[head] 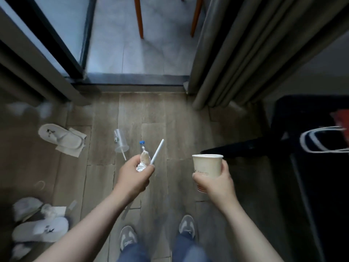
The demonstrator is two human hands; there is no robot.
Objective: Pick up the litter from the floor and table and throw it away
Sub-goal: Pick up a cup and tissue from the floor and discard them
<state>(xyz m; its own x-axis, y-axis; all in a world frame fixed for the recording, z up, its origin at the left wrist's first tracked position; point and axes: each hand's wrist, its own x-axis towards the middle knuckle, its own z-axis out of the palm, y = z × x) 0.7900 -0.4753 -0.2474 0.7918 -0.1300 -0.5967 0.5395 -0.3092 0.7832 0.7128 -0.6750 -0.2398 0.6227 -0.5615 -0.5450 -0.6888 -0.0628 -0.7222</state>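
My left hand [135, 177] grips a bundle of litter: a crushed clear plastic bottle [144, 157] with a blue cap, a white straw [157, 151] and a bit of crumpled white wrapper. My right hand [217, 181] holds a beige paper cup [206, 166] upright, fingers curled round its lower part. On the wooden floor ahead of my left hand lies a clear plastic cup [120, 140] on its side with a straw. White tissues [72, 146] lie under a white slipper [58, 136] at the left. More crumpled paper [51, 210] lies near the lower left.
Other white slippers [40, 231] sit at the lower left. Grey curtains [236, 59] hang at the right beside an open balcony doorway with chair legs [139, 17] beyond. A dark piece of furniture [311, 176] with a white-handled bag [321, 138] stands at the right. My shoes [186, 225] are below.
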